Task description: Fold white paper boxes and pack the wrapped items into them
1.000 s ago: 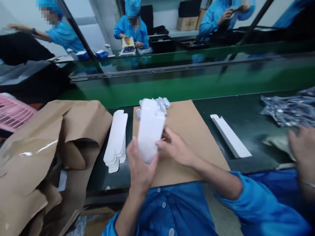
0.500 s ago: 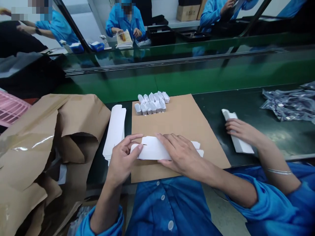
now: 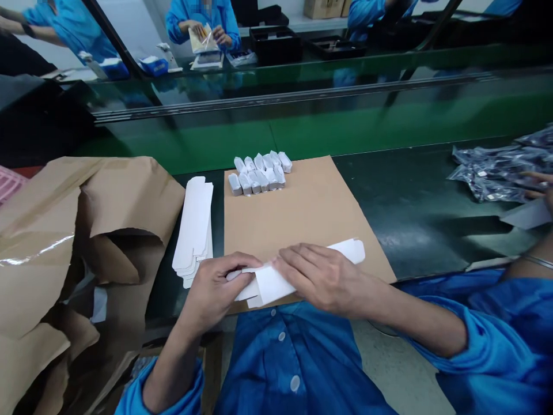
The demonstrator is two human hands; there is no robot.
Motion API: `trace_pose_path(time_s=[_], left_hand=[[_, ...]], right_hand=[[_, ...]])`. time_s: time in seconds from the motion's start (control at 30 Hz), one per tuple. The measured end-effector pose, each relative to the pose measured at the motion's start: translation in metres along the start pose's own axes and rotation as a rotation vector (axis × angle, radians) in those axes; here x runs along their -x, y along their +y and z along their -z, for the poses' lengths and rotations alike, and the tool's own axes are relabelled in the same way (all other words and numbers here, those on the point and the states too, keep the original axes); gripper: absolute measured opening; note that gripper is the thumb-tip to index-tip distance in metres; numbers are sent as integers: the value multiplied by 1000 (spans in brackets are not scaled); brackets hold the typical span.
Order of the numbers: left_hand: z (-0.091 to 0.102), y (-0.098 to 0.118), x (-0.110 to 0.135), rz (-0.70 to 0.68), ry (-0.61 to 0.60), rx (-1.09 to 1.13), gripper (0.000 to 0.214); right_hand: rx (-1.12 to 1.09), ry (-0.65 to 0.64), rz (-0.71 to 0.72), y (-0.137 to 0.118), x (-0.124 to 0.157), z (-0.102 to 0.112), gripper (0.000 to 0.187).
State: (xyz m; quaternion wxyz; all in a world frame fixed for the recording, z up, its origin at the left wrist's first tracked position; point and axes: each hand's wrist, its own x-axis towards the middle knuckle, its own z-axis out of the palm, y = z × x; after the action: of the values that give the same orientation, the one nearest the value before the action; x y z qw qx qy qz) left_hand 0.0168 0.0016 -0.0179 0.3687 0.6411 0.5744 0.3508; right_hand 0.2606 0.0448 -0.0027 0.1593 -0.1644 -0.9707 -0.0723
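Observation:
A white card carton blank (image 3: 276,282) lies across the front edge of the kraft cardboard sheet (image 3: 328,213), partly folded at its left end. My left hand (image 3: 218,288) grips that folded end, and my right hand (image 3: 319,276) presses down on the middle of the blank. Further back on the sheet sits a double row of small white packets (image 3: 257,176). Left of the sheet is a stack of flat white carton blanks (image 3: 194,230). At the right edge, a co-worker's hand (image 3: 538,187) is near a white carton (image 3: 527,214).
A torn brown paper bag (image 3: 121,230) bulges at the left, with a pink crate (image 3: 8,184) behind it. Silvery plastic packets (image 3: 496,170) lie on the dark belt (image 3: 415,230) at the right. A green-sided rail (image 3: 276,127) runs behind, with blue-gowned people beyond.
The blank has been lifted from flat and its left end folded over, with both hands closing on it. The co-worker's hand has moved right with its carton.

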Motion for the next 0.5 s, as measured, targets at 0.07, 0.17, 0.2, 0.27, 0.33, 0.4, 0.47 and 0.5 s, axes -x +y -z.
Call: trace_pose_path(time_s=[0.07,0.17,0.2,0.27,0.33,0.4,0.47,0.5], left_hand=[[6,-4,3,47,23,120,8],[-8,-2,8,-26,369,363,30],[-21,2,9,-94,510,404,43],[-53,12,10,-199,661,385,72],[-80,20,6,-149,591,327,89],[-92,24,-1,-51,591,303,94],[-87,21,-8,12,549,284,91],[-80,18,-10,19,497,272,87]], right_hand=[[-6,25,-75,6,7,-4,34],[-22,181,-258,12,16,-17,35],[-8,242,-334,10,17,-23,37],[44,316,-465,-5,13,-37,43],[64,334,-517,-28,5,-49,48],[-18,298,-507,-48,-2,-50,53],[-254,236,-479,-55,-6,-41,58],[-389,222,-494,-53,-7,-33,60]])
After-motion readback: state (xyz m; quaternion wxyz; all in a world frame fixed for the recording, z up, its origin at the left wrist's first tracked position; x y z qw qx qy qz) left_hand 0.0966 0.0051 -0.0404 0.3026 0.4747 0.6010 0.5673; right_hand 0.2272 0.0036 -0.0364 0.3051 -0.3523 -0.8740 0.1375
